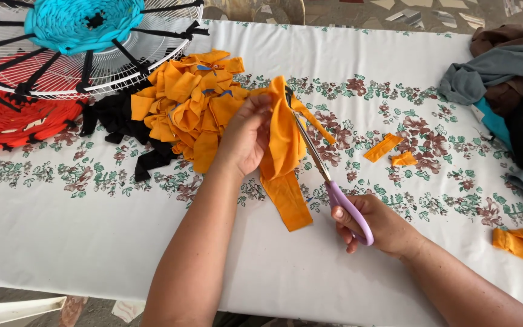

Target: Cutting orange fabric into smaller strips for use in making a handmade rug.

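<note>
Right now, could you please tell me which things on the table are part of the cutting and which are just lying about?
In use: left hand holding orange cloth; right hand working scissors; pile of orange strips.

Lying about: fan guard with blue weaving; red weaving; black strips; heap of clothes.

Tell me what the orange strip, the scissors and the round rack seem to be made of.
Orange strip: soft matte knit cloth, by its limp drape and curled edges. Scissors: shiny metal blades, with smooth lilac handles that are probably plastic. Round rack: thin wire with a white coating, likely painted metal.
</note>
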